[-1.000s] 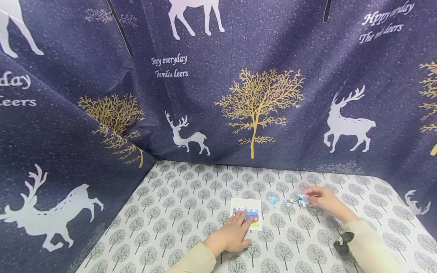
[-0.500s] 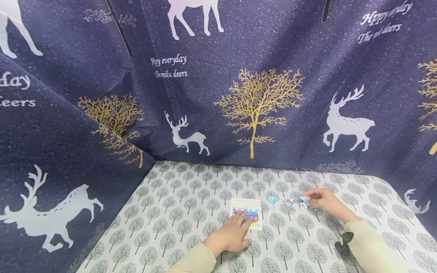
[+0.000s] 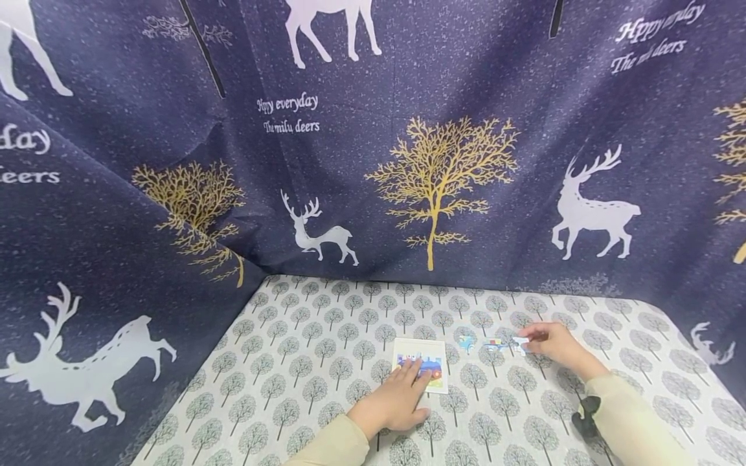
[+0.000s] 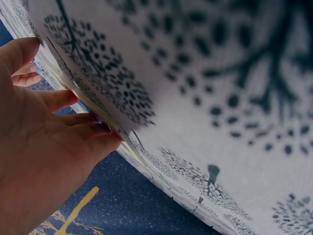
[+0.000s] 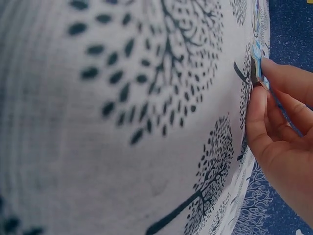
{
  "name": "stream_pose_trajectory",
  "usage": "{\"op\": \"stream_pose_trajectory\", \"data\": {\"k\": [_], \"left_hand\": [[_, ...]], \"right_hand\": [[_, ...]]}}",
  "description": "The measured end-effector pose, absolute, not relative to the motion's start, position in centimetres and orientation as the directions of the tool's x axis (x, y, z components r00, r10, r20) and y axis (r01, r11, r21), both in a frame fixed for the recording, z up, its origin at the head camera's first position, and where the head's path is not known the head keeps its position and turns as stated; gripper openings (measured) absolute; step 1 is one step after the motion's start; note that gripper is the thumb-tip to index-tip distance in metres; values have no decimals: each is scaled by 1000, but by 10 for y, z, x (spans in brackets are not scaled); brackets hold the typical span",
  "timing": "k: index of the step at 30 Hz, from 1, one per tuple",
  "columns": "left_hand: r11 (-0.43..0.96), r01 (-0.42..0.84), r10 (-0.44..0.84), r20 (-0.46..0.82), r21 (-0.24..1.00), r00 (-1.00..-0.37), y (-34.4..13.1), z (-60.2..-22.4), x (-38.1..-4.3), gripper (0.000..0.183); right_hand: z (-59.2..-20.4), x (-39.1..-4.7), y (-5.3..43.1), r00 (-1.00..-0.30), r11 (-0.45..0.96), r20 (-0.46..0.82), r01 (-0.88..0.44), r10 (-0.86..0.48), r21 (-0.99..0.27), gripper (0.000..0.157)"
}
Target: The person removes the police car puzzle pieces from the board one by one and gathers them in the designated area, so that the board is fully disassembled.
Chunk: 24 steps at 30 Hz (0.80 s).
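My left hand [image 3: 393,399] rests with fairly straight fingers on a square white-bordered picture card [image 3: 430,347] showing a blue train. In the left wrist view its fingertips touch the face of the thin card [image 4: 131,149]. My right hand [image 3: 553,342] pinches a small light-blue and white jigsaw piece [image 3: 520,345] between thumb and fingers. The right wrist view shows this jigsaw piece [image 5: 257,58] edge-on, tilted close to the cloth. Just left of it lies a jigsaw piece with red and yellow blocks [image 3: 495,344]. Farther left is another light-blue jigsaw piece [image 3: 465,342].
A white cloth printed with grey trees [image 3: 315,362] covers the table. Behind it hangs a dark blue curtain [image 3: 495,239] with deer and golden trees. A small black object [image 3: 585,417] is attached by my right sleeve.
My right hand has drawn its jigsaw piece slightly right, opening a gap to the middle piece, and tilted it so it looks whiter. My left hand stays on the card.
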<state>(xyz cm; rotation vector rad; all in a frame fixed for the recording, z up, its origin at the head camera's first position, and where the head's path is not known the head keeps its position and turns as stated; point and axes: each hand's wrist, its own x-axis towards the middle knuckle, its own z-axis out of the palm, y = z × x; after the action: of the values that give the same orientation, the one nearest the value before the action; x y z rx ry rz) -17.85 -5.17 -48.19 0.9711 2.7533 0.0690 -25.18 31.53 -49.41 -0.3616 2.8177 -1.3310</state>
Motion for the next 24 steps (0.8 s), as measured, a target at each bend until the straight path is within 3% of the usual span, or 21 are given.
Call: {"op": "stream_pose_trajectory", "data": {"k": [8,24], "left_hand": [[783,612,621,-186,112,-761,-52,-484,-180,70],[778,620,627,-179,99,-758,-52,-483,-180,70]], "right_hand": [[-493,-252,315,-973,687,88,-214,-213,-694,22],[-493,-254,315,-973,694,73,-207,-217,-690,20]]}}
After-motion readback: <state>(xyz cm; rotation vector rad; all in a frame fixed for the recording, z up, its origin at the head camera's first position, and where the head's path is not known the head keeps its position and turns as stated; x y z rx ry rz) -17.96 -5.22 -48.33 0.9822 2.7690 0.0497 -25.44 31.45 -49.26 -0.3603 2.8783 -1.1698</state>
